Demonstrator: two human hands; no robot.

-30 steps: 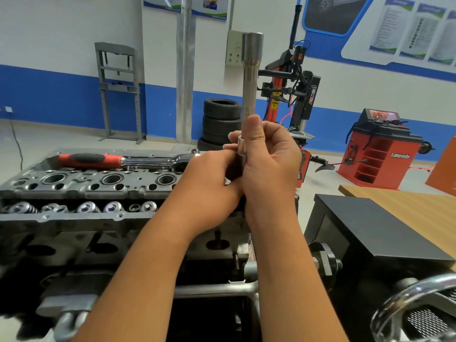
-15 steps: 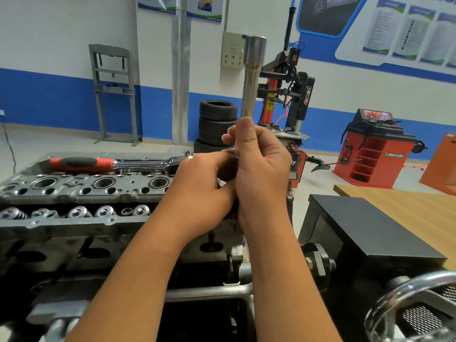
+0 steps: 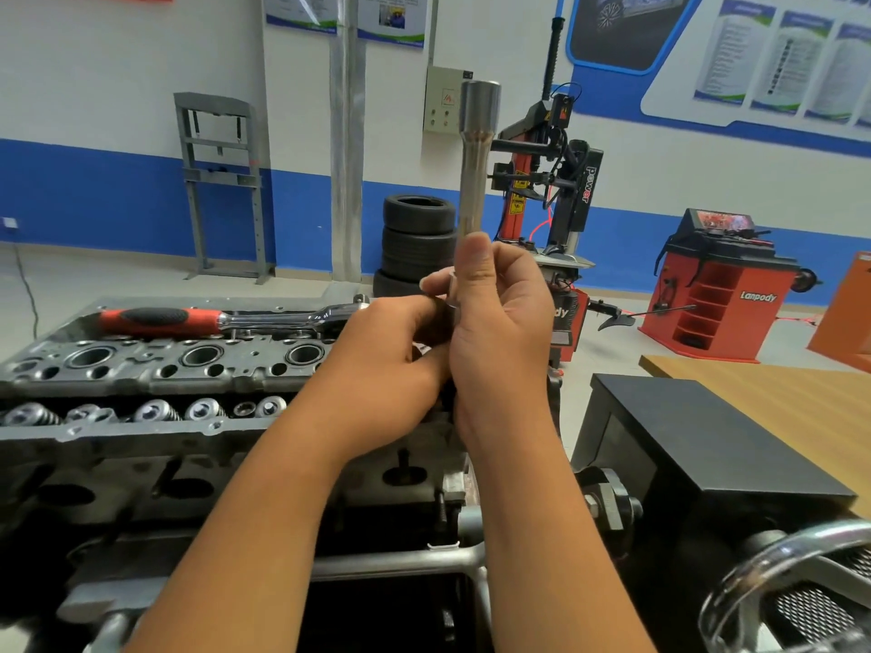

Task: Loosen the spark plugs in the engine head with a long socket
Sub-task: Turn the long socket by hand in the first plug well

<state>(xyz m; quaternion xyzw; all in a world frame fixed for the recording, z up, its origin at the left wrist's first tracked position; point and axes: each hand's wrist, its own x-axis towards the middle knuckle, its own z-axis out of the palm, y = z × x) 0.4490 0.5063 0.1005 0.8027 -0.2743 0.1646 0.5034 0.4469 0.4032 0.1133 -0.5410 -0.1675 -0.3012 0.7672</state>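
Note:
A long silver socket (image 3: 475, 172) stands upright in front of me, its wide end on top. My right hand (image 3: 502, 332) grips its lower part, thumb along the shaft. My left hand (image 3: 391, 365) is curled against the socket's bottom end, which both hands hide; whether it holds a separate piece there I cannot tell. The grey engine head (image 3: 155, 369) lies to the left with three round plug wells showing. A ratchet with a red and black handle (image 3: 169, 320) rests on the head's far edge.
A black box (image 3: 697, 445) stands to the right beside a wooden table (image 3: 777, 393). A chrome handwheel (image 3: 782, 558) is at the bottom right. Stacked tyres (image 3: 414, 247), a tyre changer (image 3: 561, 181) and a red balancer (image 3: 716, 294) stand on the floor behind.
Both hands stay together on the socket's lower end. The view has shifted slightly, so the hands and socket sit a little lower and further right in the frame.

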